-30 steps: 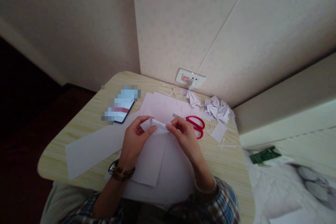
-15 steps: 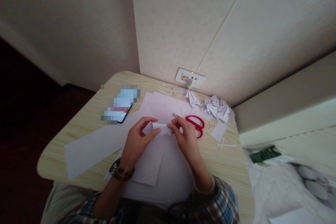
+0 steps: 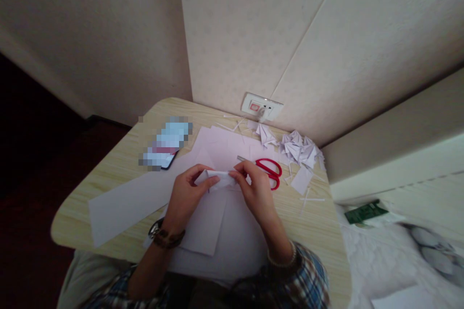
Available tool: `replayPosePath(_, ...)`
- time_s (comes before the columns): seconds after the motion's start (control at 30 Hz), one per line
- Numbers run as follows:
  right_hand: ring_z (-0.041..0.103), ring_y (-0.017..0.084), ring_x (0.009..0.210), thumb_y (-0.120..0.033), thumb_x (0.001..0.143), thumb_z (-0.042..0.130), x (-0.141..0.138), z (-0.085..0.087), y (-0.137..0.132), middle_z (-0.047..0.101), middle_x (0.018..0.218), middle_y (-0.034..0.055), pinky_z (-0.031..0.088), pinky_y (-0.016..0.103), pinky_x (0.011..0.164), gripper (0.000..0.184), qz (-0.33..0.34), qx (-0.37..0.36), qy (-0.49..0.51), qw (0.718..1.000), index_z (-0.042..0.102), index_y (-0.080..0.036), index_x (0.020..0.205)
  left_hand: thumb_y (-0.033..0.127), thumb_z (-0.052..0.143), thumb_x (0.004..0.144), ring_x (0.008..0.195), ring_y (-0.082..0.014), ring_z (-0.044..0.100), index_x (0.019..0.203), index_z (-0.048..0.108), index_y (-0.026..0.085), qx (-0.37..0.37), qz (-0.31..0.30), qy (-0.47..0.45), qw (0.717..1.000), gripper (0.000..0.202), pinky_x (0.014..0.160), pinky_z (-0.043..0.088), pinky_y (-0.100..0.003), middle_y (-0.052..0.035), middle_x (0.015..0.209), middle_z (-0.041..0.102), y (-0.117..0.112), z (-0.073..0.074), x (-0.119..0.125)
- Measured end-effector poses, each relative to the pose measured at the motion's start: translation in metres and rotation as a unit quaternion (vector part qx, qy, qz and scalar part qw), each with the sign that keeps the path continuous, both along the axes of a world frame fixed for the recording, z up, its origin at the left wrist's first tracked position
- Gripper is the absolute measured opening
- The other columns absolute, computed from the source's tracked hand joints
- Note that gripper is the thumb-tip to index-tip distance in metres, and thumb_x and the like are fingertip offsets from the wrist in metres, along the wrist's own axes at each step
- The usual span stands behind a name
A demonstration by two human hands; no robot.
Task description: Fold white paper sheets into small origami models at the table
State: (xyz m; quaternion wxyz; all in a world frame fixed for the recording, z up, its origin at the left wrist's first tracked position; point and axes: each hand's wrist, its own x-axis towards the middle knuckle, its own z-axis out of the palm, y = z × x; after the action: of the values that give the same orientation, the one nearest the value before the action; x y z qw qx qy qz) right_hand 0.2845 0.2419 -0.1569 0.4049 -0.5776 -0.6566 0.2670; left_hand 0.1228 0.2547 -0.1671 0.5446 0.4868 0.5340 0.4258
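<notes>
Nearest to us, plaid sleeves frame overlapping white sheets [image 3: 235,241] on a pale wood tabletop [image 3: 121,164]. Above those sheets, a small folded paper [image 3: 223,178] sits between our two hands. Our left hand [image 3: 186,190] has its grip clamped on the left end, thumb laid along the near side; our right hand [image 3: 255,188] pinches the right end between thumb and fingertips. We judge the step in hand to be a fold being shaped along the paper's upper edge; the next move seems to call for even edges and a firm press along the crease. Against the frame from one second ago, the raised flap by our left thumb no longer stands out, and the upper edge runs more level between our hands. Just beyond our right hand, red-handled scissors [image 3: 267,171] lie where they lay then. Farther off, a phone [image 3: 165,147] with a blurred-out screen rests at left, and a cluster of pointed folded pieces [image 3: 297,147] sits at right, near a wall socket [image 3: 246,105].
</notes>
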Motion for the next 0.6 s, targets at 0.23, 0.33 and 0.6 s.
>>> replayPosePath(0.23, 0.052, 0.014, 0.064, -0.019, 0.085, 0.057, -0.0016, 0.0005, -0.0011, 0.059, 0.068, -0.0012, 0.041, 0.024, 0.061, 0.011, 0.004, 0.007, 0.025, 1.0, 0.058, -0.019, 0.074, 0.03, 0.073, 0.063, 0.06, -0.0134, 0.055, 0.07, 0.063, 0.017, -0.028, 0.005, -0.054, 0.998, 0.017, 0.053, 0.043, -0.021, 0.004, 0.066, 0.062, -0.0007, 0.0005, 0.0001)
replayPosePath(0.33, 0.054, 0.014, 0.065, -0.02, 0.085, 0.057, -0.0005, 0.0001, -0.0003, 0.061, 0.068, -0.0006, 0.042, 0.025, 0.062, 0.01, -0.003, 0.008, 0.021, 1.0, 0.06, -0.019, 0.075, 0.029, 0.072, 0.065, 0.065, -0.0149, 0.056, 0.071, 0.062, 0.018, 0.01, 0.001, -0.025, 1.0, 0.016, 0.056, 0.044, -0.022, 0.0036, 0.067, 0.061, -0.0001, 0.0021, 0.0005)
replayPosePath(0.6, 0.054, 0.015, 0.067, -0.017, 0.086, 0.057, -0.0007, -0.0007, -0.0004, 0.06, 0.071, 0.0006, 0.043, 0.026, 0.064, 0.012, 0.036, 0.036, -0.038, 0.998, 0.058, -0.019, 0.075, 0.028, 0.069, 0.071, 0.082, -0.02, 0.062, 0.079, 0.065, 0.019, 0.119, -0.025, 0.101, 0.987, 0.013, 0.077, 0.047, -0.029, -0.0008, 0.08, 0.068, -0.0029, -0.0013, 0.0018)
